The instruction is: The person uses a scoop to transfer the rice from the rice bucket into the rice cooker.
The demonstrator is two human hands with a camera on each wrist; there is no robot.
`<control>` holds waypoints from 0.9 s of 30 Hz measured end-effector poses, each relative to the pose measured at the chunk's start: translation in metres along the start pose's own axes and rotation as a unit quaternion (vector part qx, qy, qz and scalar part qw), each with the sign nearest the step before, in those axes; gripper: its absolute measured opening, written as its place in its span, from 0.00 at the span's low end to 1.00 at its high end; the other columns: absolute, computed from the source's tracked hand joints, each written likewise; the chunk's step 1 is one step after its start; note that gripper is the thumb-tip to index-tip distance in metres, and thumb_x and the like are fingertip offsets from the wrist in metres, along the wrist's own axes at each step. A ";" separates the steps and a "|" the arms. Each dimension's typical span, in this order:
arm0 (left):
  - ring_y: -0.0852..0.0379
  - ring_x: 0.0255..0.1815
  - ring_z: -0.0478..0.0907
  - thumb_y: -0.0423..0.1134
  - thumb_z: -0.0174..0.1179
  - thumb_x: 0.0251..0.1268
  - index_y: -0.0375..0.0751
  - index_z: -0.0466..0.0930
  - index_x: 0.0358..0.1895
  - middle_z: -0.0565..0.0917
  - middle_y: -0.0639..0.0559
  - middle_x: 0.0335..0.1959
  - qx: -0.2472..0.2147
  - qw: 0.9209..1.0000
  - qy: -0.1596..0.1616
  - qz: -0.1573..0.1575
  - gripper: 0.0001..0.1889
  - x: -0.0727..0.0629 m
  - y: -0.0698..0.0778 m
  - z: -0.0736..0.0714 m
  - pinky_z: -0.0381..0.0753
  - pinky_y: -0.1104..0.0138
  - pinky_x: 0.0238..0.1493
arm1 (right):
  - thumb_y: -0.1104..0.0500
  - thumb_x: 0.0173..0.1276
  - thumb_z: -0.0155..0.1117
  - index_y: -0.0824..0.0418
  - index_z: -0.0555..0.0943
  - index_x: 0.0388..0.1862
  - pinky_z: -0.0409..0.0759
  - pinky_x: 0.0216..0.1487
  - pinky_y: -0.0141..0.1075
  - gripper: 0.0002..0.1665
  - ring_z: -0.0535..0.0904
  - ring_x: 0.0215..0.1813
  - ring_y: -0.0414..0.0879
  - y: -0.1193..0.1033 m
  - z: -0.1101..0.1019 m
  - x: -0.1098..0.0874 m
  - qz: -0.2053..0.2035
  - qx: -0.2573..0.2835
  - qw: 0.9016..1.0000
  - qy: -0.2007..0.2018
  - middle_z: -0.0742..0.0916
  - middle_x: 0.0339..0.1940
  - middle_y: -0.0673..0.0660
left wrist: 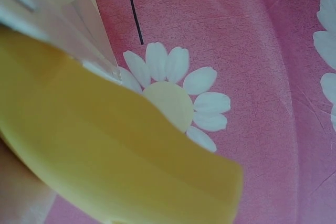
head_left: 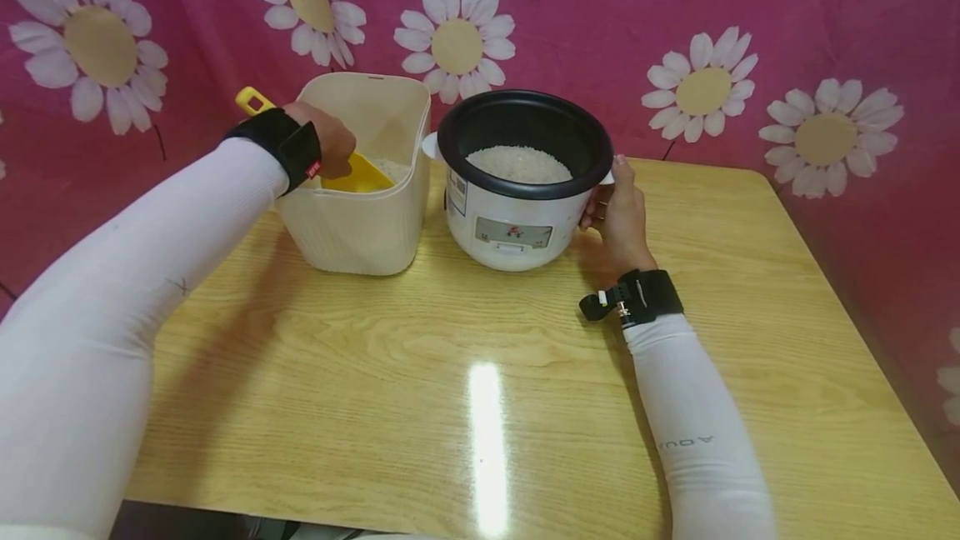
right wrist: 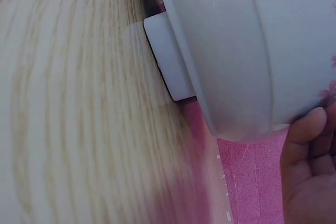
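Observation:
My left hand (head_left: 330, 138) grips a yellow scoop (head_left: 366, 174) over the near left rim of a cream bin (head_left: 356, 232). The scoop's blade dips inside the bin, where some white rice (head_left: 392, 168) shows; its handle end sticks out behind the wrist. In the left wrist view the yellow scoop (left wrist: 126, 140) fills the lower left. To the bin's right stands a white rice cooker (head_left: 513, 232), lidless, with rice (head_left: 519, 163) in its dark pot. At the cooker's right side my right hand (head_left: 622, 219) holds it by the side handle, thumb against the white wall (right wrist: 226, 51).
Both containers stand on a wooden table (head_left: 375, 390) near its back edge. A pink cloth (head_left: 570, 15) with white daisies hangs close behind them and along the right side. A glare strip lies on the table's near part.

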State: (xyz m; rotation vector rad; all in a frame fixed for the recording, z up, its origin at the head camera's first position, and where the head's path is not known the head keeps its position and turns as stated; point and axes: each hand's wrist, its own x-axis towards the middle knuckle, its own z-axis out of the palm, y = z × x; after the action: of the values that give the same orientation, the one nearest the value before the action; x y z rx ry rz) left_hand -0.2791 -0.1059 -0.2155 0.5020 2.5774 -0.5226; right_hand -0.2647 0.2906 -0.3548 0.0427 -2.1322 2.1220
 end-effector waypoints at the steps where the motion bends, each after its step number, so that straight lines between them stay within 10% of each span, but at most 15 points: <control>1: 0.50 0.30 0.77 0.45 0.56 0.76 0.35 0.82 0.51 0.78 0.47 0.28 -0.001 1.000 0.000 -0.001 0.16 0.000 0.000 0.000 0.87 0.57 0.44 | 0.27 0.77 0.40 0.55 0.77 0.28 0.77 0.29 0.31 0.37 0.72 0.23 0.43 0.000 0.000 0.000 0.000 0.003 1.000 0.000 0.76 0.23 0.49; 27: 0.50 0.31 0.76 0.47 0.57 0.76 0.35 0.82 0.52 0.79 0.46 0.29 -0.021 1.000 -0.001 -0.003 0.17 0.001 -0.002 0.001 0.88 0.56 0.46 | 0.26 0.75 0.43 0.56 0.78 0.24 0.76 0.27 0.31 0.39 0.72 0.21 0.42 0.002 0.003 0.000 0.013 0.021 1.000 0.014 0.77 0.20 0.49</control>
State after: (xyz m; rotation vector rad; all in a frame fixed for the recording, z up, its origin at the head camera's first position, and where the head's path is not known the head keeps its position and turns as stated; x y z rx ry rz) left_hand -0.2799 -0.1076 -0.2165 0.4791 2.5839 -0.4704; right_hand -0.2652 0.2874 -0.3570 -0.0097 -2.0839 2.1688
